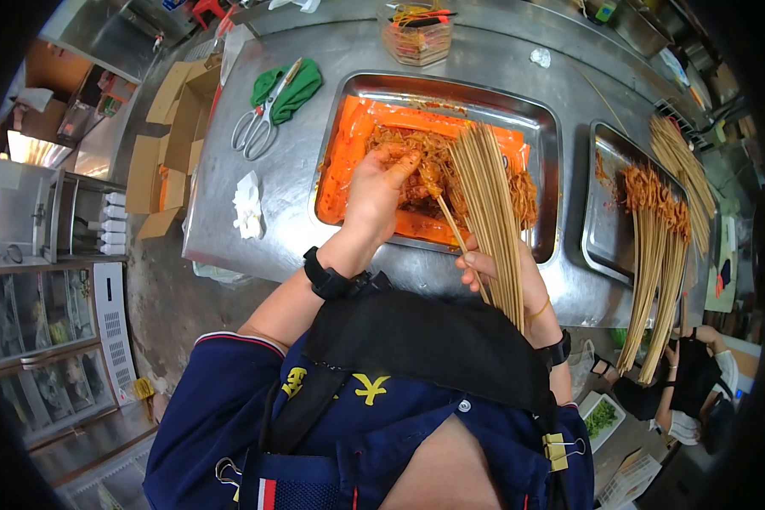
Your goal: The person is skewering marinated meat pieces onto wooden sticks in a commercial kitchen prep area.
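My left hand (381, 185) is over the large metal tray (546, 144), its fingers pinched on a red-sauced strip of meat or similar food (430, 177) at the tip of a single bamboo skewer (452, 223). The exact kind of food cannot be made out. Below and to the right, my right hand (478, 265) grips that skewer's lower part along with a thick bundle of bamboo skewers (490, 212). Sauced food (412, 140) lies heaped on an orange plastic sheet (348, 140) inside the tray. More coated pieces show behind the bundle's right side.
To the right, a smaller tray (602, 229) bears loaded skewers (650, 246) whose sticks overhang the table edge. Scissors (262, 127) and a green cloth (296, 92) lie left. A clear container (416, 36) stands behind. Another person (676, 382) is at lower right.
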`<act>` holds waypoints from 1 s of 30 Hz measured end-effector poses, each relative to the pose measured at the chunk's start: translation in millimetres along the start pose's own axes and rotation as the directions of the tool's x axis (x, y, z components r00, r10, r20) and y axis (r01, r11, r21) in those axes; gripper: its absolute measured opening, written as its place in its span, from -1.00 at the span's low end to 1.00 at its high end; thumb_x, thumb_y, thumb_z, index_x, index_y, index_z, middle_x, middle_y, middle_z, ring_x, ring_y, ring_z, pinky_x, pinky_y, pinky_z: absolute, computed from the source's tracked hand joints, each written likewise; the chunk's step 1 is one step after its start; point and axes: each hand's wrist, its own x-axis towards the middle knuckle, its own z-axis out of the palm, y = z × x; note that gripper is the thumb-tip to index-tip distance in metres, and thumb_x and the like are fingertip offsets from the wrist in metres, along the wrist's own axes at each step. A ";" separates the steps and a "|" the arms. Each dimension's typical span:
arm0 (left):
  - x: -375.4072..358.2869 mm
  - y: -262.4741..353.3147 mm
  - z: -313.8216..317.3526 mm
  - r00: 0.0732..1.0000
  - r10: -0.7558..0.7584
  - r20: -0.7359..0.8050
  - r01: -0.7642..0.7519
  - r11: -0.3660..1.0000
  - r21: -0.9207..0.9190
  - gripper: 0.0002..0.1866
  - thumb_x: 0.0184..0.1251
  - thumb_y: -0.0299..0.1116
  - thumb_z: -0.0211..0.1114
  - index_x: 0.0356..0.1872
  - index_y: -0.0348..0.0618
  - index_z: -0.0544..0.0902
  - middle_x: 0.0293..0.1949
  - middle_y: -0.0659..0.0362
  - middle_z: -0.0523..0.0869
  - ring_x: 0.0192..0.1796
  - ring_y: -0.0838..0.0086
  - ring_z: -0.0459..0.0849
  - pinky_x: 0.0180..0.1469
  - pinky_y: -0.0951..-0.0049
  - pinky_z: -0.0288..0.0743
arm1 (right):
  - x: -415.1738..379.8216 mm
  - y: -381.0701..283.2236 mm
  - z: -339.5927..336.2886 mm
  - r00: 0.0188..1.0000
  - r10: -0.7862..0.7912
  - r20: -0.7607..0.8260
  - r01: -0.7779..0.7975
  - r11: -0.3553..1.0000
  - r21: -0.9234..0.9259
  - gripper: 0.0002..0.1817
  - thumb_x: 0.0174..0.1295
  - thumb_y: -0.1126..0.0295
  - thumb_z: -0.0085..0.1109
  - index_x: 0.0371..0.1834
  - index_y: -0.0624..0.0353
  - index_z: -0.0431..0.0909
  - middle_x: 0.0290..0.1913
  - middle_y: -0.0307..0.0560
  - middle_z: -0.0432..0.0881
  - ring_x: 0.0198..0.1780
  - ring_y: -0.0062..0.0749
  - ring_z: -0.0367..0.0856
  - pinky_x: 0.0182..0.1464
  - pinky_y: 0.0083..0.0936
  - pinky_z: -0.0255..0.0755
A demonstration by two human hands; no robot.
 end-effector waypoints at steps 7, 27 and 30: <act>-5.9 -20.5 2.2 0.950 0.306 0.069 -0.313 0.931 0.185 -0.87 0.20 -0.62 0.10 -0.23 -0.29 0.47 -0.34 0.18 0.61 -0.35 0.59 0.59 -0.37 0.57 0.51 | -0.5 -1.1 1.2 1.000 0.000 -0.009 0.000 1.000 -0.002 -0.81 0.16 0.48 0.20 -0.20 0.30 0.46 -0.41 -0.07 0.59 -0.46 -0.52 0.59 -0.48 -0.69 0.49; -16.6 -23.0 -4.1 0.976 0.059 0.211 -0.125 0.942 0.312 -0.90 0.20 -0.56 0.21 -0.25 -0.24 0.54 -0.31 0.26 0.63 -0.26 0.62 0.58 -0.17 0.59 0.48 | 2.8 2.6 -0.9 0.999 -0.006 -0.040 0.006 1.000 -0.014 -0.82 0.16 0.46 0.21 -0.24 0.27 0.45 -0.39 -0.05 0.60 -0.43 -0.47 0.62 -0.46 -0.65 0.51; -12.5 -16.2 -3.2 0.989 0.041 0.142 -0.067 0.981 0.183 -0.89 0.22 -0.52 0.23 -0.25 -0.24 0.54 -0.31 0.25 0.64 -0.25 0.60 0.59 -0.17 0.59 0.48 | 2.5 1.1 0.9 0.999 -0.005 -0.033 0.004 0.999 -0.032 -0.82 0.16 0.46 0.21 -0.23 0.28 0.45 -0.38 -0.04 0.60 -0.43 -0.46 0.62 -0.45 -0.64 0.52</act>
